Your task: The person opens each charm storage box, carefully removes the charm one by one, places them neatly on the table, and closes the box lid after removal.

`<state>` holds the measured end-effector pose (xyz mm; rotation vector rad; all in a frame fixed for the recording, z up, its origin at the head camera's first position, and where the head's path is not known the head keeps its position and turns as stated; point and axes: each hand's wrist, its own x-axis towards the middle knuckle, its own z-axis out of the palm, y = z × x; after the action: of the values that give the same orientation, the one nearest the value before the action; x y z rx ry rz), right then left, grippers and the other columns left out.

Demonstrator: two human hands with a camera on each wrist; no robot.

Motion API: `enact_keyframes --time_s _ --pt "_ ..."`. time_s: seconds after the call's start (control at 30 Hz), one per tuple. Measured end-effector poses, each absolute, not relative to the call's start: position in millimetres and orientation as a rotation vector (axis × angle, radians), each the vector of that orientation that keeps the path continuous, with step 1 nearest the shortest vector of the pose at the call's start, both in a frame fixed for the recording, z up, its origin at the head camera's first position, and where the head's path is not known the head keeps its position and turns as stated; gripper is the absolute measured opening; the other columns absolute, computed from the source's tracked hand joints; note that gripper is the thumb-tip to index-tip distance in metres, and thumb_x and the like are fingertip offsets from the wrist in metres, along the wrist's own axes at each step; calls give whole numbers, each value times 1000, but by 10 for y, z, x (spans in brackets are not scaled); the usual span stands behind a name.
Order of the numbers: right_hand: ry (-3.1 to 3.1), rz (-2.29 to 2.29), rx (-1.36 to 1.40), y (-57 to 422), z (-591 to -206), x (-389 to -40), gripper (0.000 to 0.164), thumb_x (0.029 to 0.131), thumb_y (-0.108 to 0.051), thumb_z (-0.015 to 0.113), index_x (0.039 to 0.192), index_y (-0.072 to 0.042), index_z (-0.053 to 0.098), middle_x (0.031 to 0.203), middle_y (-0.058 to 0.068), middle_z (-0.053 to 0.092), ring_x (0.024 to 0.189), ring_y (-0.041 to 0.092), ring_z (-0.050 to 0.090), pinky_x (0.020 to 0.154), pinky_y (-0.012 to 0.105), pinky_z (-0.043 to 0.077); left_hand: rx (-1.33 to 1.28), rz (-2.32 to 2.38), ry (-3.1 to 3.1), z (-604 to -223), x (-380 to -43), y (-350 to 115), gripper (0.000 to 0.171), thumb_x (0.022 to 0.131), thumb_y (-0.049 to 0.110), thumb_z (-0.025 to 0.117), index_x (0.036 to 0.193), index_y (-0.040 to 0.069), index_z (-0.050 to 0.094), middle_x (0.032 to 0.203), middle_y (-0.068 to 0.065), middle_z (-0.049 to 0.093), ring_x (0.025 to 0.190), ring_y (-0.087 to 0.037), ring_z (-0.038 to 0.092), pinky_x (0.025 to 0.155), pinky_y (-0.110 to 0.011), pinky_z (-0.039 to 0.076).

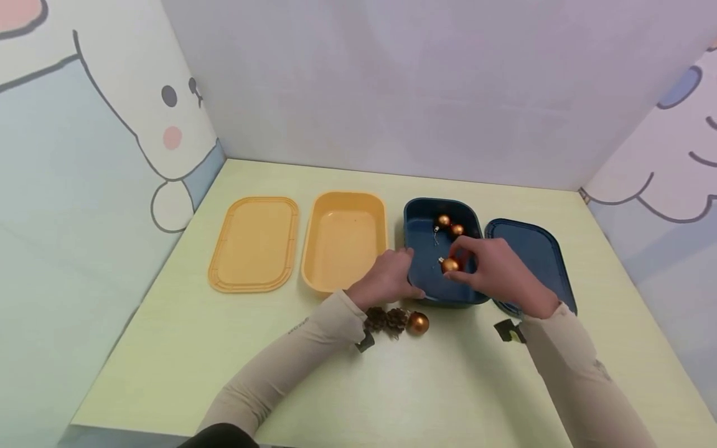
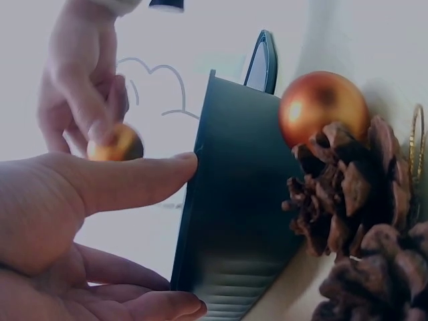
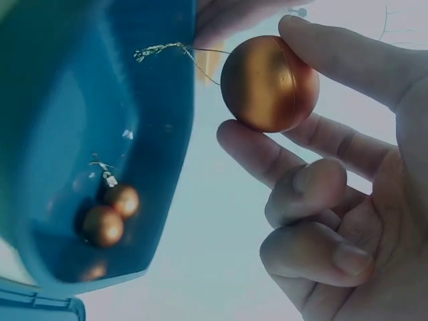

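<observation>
In the head view my right hand (image 1: 498,267) is over the near part of a dark blue box (image 1: 431,283). It pinches a copper-gold Christmas bauble (image 3: 267,83) between thumb and fingertips, the bauble's gold loop hanging free. My left hand (image 1: 389,277) holds the box at its near left corner, thumb (image 2: 147,177) and fingers against the rim. Inside the box, at the far end, lie baubles (image 1: 443,221) with thread loops. On the table before the box are brown pine cones (image 2: 348,180) and another copper-gold bauble (image 1: 417,323).
A yellow box (image 1: 344,239) stands left of the blue one, with a yellow lid (image 1: 254,242) flat beside it. The dark blue lid (image 1: 529,255) lies to the right of the blue box. Walls with cartoon drawings border the pale table (image 1: 448,386).
</observation>
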<state>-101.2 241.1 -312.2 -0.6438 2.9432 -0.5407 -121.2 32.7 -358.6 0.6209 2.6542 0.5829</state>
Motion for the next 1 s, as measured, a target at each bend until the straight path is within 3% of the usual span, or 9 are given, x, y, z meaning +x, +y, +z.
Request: enact_keyframes --time_s 0.43,0.73,1.0 --pt "2932 -622 -645 2444 -3257 -638 25 82 -32 84 99 -20 69 79 -9 67 55 2 42 49 21 37 631 569 2660 -3605 -1210 328 92 80 44 84 150 0 43 139 -14 60 121 -28 62 99 -34 56" --pt "2909 -638 -660 2411 -3359 -427 22 80 -29 85 93 -23 68 77 -14 66 62 -4 49 51 19 38 641 538 2655 -3591 -1222 328 95 82 45 82 153 -1 37 147 -16 54 129 -30 58 104 -35 53" --pt "2895 -635 -565 2405 -3565 -276 19 83 -32 81 91 -21 67 73 -14 66 55 -5 43 49 18 36 632 541 2654 -3597 -1224 337 94 82 45 82 152 -1 38 145 -15 56 127 -30 59 103 -35 54"
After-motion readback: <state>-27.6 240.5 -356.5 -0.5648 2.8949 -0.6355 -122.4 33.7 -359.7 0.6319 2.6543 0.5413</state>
